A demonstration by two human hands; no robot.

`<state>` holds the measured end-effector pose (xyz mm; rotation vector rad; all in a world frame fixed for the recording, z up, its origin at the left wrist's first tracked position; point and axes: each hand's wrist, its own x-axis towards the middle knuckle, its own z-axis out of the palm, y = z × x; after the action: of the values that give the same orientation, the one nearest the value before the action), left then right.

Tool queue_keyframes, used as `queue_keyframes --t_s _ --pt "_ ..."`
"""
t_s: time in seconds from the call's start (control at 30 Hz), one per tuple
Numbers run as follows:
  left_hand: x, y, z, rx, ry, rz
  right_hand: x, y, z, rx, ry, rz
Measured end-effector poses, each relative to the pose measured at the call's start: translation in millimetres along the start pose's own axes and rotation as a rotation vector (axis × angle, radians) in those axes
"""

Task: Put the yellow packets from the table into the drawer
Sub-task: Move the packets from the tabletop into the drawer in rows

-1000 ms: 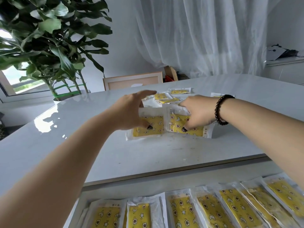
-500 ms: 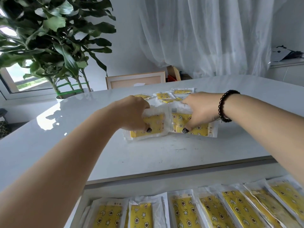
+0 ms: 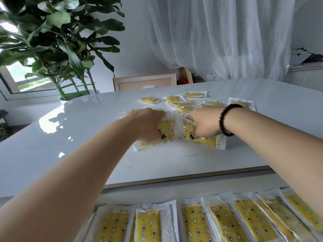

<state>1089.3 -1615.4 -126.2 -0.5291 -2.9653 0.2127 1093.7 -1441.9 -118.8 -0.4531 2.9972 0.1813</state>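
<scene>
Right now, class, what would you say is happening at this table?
A person is clearing yellow packets off a white table into the open drawer below. The left hand grips one packet and the right hand grips the packet beside it, both still on the tabletop. More small packets lie farther back, and a row of packets already sits in the drawer.

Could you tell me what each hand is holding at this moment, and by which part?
The left hand grips one yellow packet at its far end; the right hand grips another packet beside it, also at its far end.
</scene>
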Motion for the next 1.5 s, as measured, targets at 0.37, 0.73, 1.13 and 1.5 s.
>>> queue_keyframes --t_s 0.37,0.73,1.13,1.5 --pt "-67 -9 -59 -0.028 0.092 -0.116 -71 6 -36 0.133 0.315 0.012" --pt "-186 7 -64 -0.142 -0.036 -0.159 -166 -35 -34 0.287 0.272 -0.046" --pt "-236 5 -19 -0.184 -0.206 -0.198 -155 -100 81 0.316 -0.153 -0.063" --pt "-221 -12 -1 -0.219 -0.225 -0.198 -102 -98 110 0.534 -0.465 0.208"
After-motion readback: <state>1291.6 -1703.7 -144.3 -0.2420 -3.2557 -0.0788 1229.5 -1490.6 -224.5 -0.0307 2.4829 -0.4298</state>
